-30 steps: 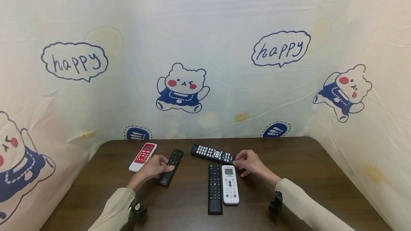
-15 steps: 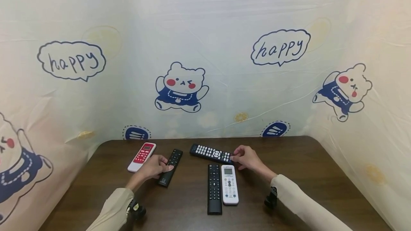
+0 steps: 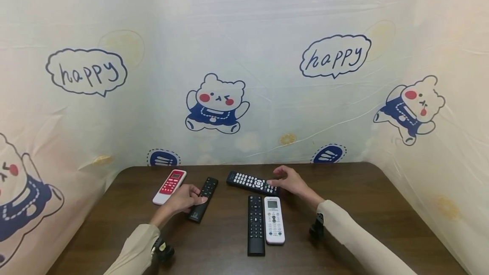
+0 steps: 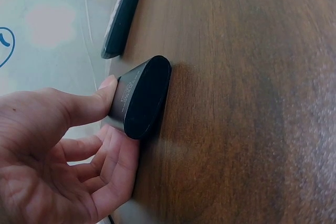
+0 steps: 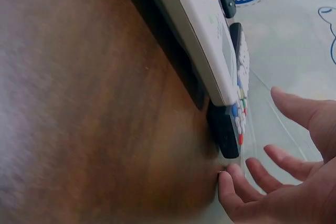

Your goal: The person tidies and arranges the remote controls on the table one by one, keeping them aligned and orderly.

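Note:
My left hand (image 3: 184,198) pinches a short black remote control (image 3: 199,212) on the table, thumb on its top and fingers at its side edge. The left wrist view shows that remote's black end (image 4: 149,98) tilted, with the thumb pressed on its face. My right hand (image 3: 292,180) is over the right end of a black remote with white buttons (image 3: 248,181), which lies crosswise at the back. In the right wrist view its thumb (image 5: 296,107) and fingers stand spread apart, with a gap to the remote's end (image 5: 227,137).
A white remote with a red face (image 3: 170,186) lies left of my left hand. A long black remote (image 3: 255,226) and a white remote with a small screen (image 3: 274,220) lie side by side nearer me. A patterned curtain (image 3: 267,96) surrounds the wooden table (image 3: 221,245).
My right hand has shifted left and slightly farther back, from the end of the white-buttoned remote to above it. My left hand stays on the short black remote.

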### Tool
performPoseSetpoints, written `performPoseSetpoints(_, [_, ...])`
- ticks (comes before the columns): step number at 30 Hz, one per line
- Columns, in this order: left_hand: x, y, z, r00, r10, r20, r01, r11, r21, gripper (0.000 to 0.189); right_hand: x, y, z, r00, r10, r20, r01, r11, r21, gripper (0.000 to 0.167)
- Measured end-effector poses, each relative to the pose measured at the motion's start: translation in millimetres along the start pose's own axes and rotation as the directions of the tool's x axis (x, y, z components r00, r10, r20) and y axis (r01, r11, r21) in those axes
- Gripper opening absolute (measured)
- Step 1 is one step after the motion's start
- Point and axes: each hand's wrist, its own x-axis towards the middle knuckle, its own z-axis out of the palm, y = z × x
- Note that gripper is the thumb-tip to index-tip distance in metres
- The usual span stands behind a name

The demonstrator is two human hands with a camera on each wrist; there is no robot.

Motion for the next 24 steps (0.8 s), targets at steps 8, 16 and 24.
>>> performPoseSetpoints(8, [-2.1,-1.6,-0.7,1.000,0.013,-0.006,-0.013,1.000,0.002,0.043,12.7,0,2,0.983,-0.119,0.142,0.130,0.989,-0.070,0.057])
performPoseSetpoints(16, [-0.2,3.1,0.2,1.000,0.025,-0.007,-0.025,1.000,0.000,0.043,17.8,2,7,0.946,-0.216,0.242,0.269,0.940,-0.209,0.043])
performPoseSetpoints(24, [-0.1,1.5,0.9,1.000,0.007,-0.002,-0.007,1.000,-0.004,0.042,19.8,-9,8,0.948,-0.092,0.305,0.186,0.937,-0.295,0.043])
